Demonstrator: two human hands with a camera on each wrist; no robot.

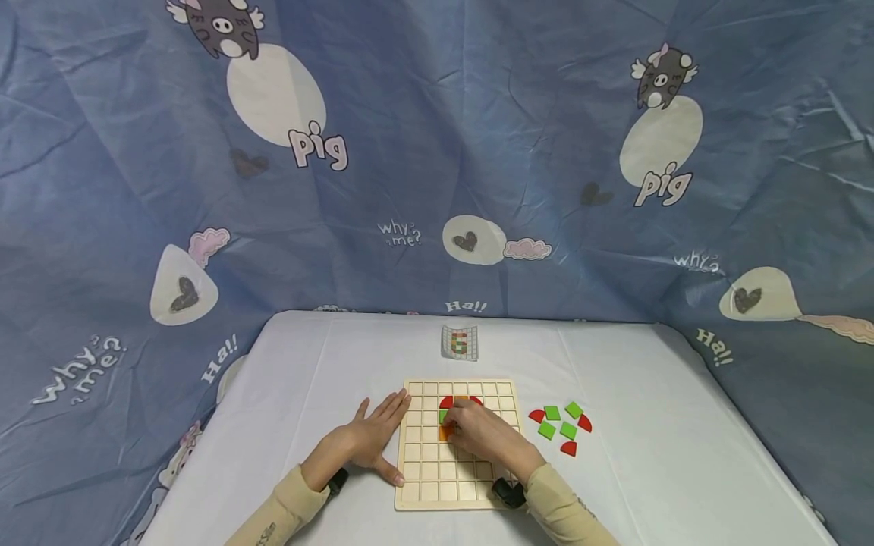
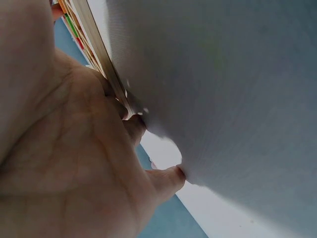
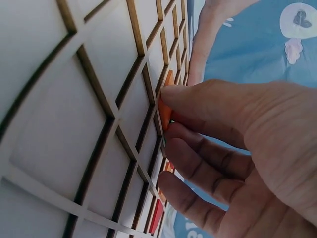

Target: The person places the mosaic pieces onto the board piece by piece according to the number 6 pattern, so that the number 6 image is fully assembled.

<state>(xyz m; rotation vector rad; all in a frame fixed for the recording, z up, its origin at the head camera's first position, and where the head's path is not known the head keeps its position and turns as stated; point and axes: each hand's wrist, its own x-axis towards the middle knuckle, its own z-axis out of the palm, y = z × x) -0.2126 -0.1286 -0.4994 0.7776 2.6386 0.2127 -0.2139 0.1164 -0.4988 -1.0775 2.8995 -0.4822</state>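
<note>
A wooden grid board (image 1: 430, 491) lies on the white table. Spread fingers of my left hand (image 1: 372, 436) touch its left edge, with the thumb near the lower left; the left wrist view shows that palm (image 2: 74, 148) beside the board's side. My right hand (image 1: 488, 434) is over the upper middle cells. In the right wrist view its thumb and index finger pinch an orange square (image 3: 166, 106) at the grid, the other fingers of this hand (image 3: 223, 144) loosely bent. Red quarter pieces (image 1: 446, 402), an orange piece and a green square (image 1: 443, 417) sit in nearby cells, partly covered.
Right of the board lie several loose green squares (image 1: 568, 431) and red quarter pieces (image 1: 569, 449). A small card with a coloured grid figure (image 1: 460, 343) lies beyond the board. Blue printed cloth (image 1: 410, 152) hangs behind and beside the table.
</note>
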